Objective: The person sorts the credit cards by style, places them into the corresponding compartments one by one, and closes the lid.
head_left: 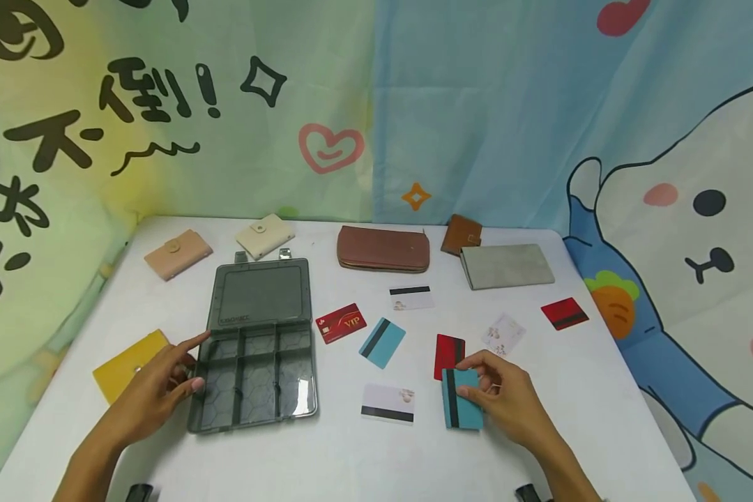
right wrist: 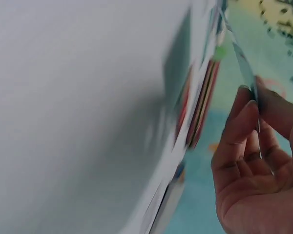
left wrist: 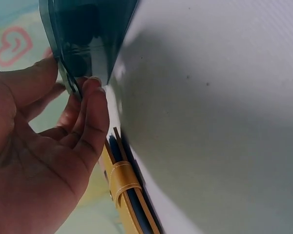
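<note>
Blue card (head_left: pixel 460 411), black-striped, right of the compartment box (head_left: pixel 257 383), held by the right hand (head_left: pixel 505 394), thumb and fingers pinched nearly together, left hand (head_left: pixel 153 390) at the box's left side, thumb and fingers gripping its edge.

Three red cards (head_left: pixel 341 323), two blue cards (head_left: pixel 382 343), three whitish cards (head_left: pixel 388 397); eight total. Wallets, six: one yellow wallet (head_left: pixel 125 364), one tan wallet (head_left: pixel 178 258), one cream wallet (head_left: pixel 265 237), one grey wallet (head_left: pixel 507 267), two brown wallets (head_left: pixel 383 249). One grey box (head_left: pixel 260 293): six compartments (head_left: pixel 257 394), two latches (head_left: pixel 285 254). One worktop (head_left: pixel 351 464).
</note>
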`<state>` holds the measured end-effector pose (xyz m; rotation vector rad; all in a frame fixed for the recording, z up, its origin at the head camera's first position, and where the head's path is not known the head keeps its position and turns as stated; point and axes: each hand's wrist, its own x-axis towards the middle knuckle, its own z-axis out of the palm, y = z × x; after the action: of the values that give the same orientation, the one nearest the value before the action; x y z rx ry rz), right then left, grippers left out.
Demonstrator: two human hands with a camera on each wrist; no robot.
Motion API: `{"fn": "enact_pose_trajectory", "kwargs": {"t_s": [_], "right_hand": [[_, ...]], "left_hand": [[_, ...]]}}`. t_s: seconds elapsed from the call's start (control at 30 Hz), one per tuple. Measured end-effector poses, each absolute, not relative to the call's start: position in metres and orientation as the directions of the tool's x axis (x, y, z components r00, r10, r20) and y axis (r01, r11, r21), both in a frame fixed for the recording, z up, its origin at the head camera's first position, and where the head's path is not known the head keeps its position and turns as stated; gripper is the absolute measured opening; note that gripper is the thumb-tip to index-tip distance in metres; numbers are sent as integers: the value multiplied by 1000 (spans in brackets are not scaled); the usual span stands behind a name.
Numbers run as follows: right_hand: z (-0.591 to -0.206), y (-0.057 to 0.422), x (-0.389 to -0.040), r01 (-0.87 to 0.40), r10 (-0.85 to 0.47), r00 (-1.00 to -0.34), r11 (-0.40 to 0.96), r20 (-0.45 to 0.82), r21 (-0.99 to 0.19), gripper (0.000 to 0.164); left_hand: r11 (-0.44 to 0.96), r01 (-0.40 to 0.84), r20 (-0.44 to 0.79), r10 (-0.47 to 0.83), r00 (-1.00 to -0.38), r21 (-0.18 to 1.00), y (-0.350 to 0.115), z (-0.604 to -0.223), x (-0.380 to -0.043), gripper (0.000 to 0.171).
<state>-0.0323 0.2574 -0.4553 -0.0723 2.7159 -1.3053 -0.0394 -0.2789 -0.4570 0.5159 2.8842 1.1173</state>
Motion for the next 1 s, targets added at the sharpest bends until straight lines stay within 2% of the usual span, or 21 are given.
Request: {"fn": "enact_pose_trajectory", "kwargs": {"t_s": [0.13,0.43,0.83,1.0], "right_hand": [[-448,226,-42,32,-153,-981,485,-121,-874,26],[-438,155,-65,80,-374,-914,211,-156,-974,28],[-443,75,-96,-13,-463,-884,172,-69,-985,28],[-450,50,-99,-82,-461,-886,273,-55,-958,27]], "left_hand": [[680,297,112,303,-947,670,-278,-458,-40,81],[693,279,88,299,-950,665,-279,-457,-42,76],[689,273,71,307,-949,671,-277,-455,-44,76],[706,259,55,299,-953,659,-277,-455,-43,76]]}}
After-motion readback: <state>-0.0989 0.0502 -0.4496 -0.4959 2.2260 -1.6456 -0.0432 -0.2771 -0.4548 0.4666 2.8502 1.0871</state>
